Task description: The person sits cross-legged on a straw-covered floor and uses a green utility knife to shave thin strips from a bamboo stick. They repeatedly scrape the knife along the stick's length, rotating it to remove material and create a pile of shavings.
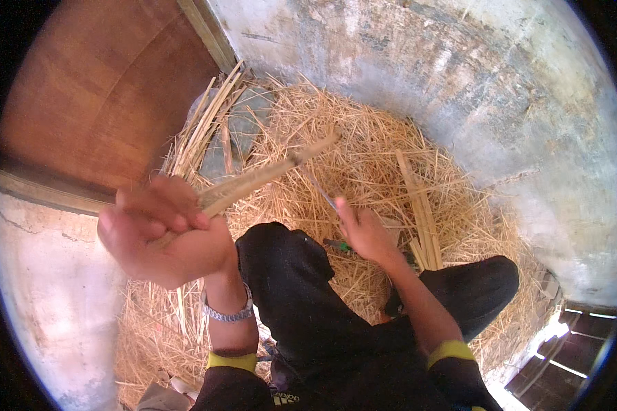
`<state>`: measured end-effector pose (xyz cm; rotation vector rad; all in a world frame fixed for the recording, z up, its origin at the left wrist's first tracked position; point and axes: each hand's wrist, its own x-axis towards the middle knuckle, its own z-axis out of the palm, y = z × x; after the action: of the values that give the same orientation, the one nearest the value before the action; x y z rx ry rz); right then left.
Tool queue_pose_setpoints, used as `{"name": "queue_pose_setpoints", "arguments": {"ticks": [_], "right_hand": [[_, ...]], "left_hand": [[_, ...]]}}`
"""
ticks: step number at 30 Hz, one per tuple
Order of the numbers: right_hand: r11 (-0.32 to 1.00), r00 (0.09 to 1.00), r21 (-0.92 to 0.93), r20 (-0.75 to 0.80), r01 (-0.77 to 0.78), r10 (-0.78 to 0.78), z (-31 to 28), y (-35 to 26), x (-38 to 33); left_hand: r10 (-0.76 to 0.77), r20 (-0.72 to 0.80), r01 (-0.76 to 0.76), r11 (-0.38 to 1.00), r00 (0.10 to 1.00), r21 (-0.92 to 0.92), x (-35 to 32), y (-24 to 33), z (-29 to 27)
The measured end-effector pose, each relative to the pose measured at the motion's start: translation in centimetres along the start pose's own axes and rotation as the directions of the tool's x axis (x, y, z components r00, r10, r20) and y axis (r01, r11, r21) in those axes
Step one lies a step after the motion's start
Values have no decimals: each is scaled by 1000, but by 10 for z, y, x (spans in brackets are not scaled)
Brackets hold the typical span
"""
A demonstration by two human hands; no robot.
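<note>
A long, flat, pale-tan bamboo strip (267,175) slants up and to the right over the heap of straw shavings (363,157), its lower end gripped in the left hand (164,236). A thin knife blade (322,195) with a green handle sticks up from the right hand (367,233), just below the strip's middle.

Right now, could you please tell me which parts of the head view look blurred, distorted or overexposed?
In the head view, the left hand and the bamboo strip it grips are smeared by motion blur; the right hand with its knife is sharper; the fisheye bends the concrete wall and door frame near the rim; daylight at the lower right is blown out.
</note>
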<state>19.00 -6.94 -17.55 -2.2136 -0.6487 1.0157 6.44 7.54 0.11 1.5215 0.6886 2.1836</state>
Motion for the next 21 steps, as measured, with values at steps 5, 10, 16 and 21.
{"name": "queue_pose_setpoints", "arguments": {"ticks": [5, 10, 16, 21], "right_hand": [[979, 979, 22, -44, 201, -200, -22, -54, -8], [914, 942, 228, -105, 335, -319, -24, -48, -13], [993, 995, 59, -22, 98, -97, -28, -31, 15], [767, 786, 198, -269, 610, -556, -30, -70, -17]], "left_hand": [[-219, 48, 221, 899, 974, -379, 1, 8, -8], [-191, 112, 220, 896, 975, -386, 3, 11, -3], [-184, 32, 187, 952, 982, -243, -8, 21, 13], [-164, 68, 177, 933, 984, -313, -1, 13, 5]]}}
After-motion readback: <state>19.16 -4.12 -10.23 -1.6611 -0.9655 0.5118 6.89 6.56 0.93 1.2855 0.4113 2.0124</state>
